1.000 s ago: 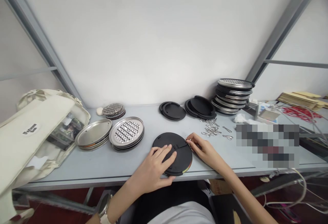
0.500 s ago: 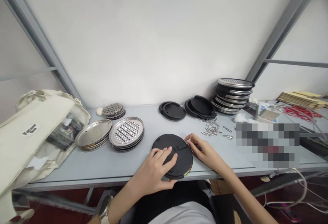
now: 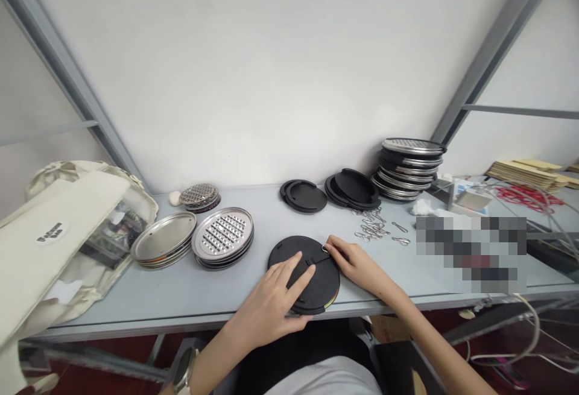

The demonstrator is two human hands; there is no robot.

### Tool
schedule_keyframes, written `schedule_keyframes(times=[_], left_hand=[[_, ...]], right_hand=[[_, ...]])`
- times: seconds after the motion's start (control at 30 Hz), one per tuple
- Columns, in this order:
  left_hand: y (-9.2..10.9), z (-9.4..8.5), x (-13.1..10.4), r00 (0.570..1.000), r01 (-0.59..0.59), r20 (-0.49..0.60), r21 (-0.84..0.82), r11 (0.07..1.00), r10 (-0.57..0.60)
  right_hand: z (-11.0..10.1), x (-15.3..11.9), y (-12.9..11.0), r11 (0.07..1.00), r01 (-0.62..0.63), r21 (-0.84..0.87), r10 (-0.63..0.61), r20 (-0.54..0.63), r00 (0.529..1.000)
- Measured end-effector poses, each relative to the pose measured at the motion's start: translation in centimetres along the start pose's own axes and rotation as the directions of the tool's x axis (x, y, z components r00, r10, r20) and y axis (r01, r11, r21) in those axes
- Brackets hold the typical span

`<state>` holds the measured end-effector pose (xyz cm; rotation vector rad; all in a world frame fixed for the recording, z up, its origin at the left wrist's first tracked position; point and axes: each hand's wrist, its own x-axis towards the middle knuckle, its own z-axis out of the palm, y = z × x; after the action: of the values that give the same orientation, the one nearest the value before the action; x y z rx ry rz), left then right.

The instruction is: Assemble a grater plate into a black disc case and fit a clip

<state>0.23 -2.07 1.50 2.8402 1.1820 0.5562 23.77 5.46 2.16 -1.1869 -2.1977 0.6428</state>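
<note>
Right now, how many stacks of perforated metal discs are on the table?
3: a small stack at the back left, a larger stack left of the hands, and a tall mixed stack back right. Others may be hidden.

Wall: plain white panel [image 3: 253,69], evenly lit, closing the far side.
Frame: grey metal struts [image 3: 67,87], slanting up at left and right.
Table: pale grey bench top [image 3: 181,286], spanning left to right.
Floor: dark red, under the bench.

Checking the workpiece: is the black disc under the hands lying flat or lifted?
Flat: the black disc rests on the table, left hand pressing it.
</note>
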Motion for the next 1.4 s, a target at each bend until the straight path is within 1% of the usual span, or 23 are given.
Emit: schedule_keyframes(times=[0.1, 0.23, 0.43, 0.77, 1.4], left_hand=[[0.5, 0.3, -0.1, 1.0, 0.024, -0.019, 0.04, 0.999, -0.023], [0.9, 0.8, -0.1, 0.996, 0.064, -0.072, 0.105, 0.992, -0.057], [0.8, 1.6, 0.0, 0.99, 0.072, -0.13, 0.155, 0.985, -0.052], [0.8, 1.6, -0.1, 0.993, 0.062, -0.106, 0.172, 0.983, -0.044], [0.8, 1.5, -0.1, 0.994, 0.049, -0.102, 0.217, 0.975, -0.027]], right_hand=[[0.2, 0.8, -0.3, 1.0, -0.001, -0.019, 0.0, -0.014, 1.0], [1.0, 1.6, -0.4, 0.999, -0.007, -0.034, 0.006, -0.044, 0.999], [1.5, 1.1, 0.1, 0.999, -0.016, -0.052, 0.012, -0.084, 0.996], [1.6, 0.8, 0.2, 0.998, -0.006, -0.067, 0.002, -0.063, 0.998], [1.4, 0.8, 0.3, 0.995, -0.009, -0.094, 0.005, -0.038, 0.999]])
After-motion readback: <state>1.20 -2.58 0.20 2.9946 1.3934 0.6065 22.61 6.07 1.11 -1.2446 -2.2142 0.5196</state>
